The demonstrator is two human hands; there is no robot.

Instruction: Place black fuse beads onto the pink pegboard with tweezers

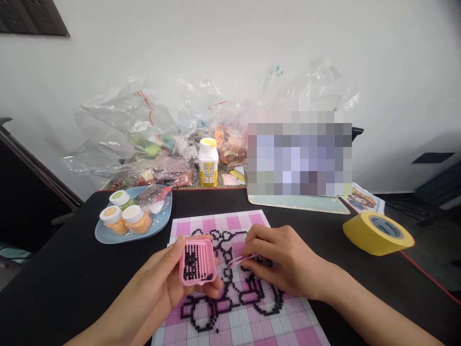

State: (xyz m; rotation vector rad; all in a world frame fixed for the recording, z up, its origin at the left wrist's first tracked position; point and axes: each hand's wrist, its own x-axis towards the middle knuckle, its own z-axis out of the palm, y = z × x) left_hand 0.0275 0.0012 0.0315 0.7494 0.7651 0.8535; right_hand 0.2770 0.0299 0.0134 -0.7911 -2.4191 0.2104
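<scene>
My left hand (173,269) grips a small pink bead tray (211,245) above the left part of the pegboard. Black beads (190,262) lie in the tray's grooves, mostly on its left side. Between the thumb and fingers of my right hand (277,259) is a pair of pinkish-white tweezers (239,260), its tip low over the middle of the board. The pink and white checked pegboard (252,218) carries an outline of black beads (266,311). Part of that outline is hidden behind my hands and the tray.
At left, a blue plate (158,226) holds several bead jars (137,220) and a bag (153,197). A white and yellow bottle (208,163) stands behind the board, before plastic bags (129,115). A yellow tape roll (363,235) lies at right, near a blurred-out screen area (298,158).
</scene>
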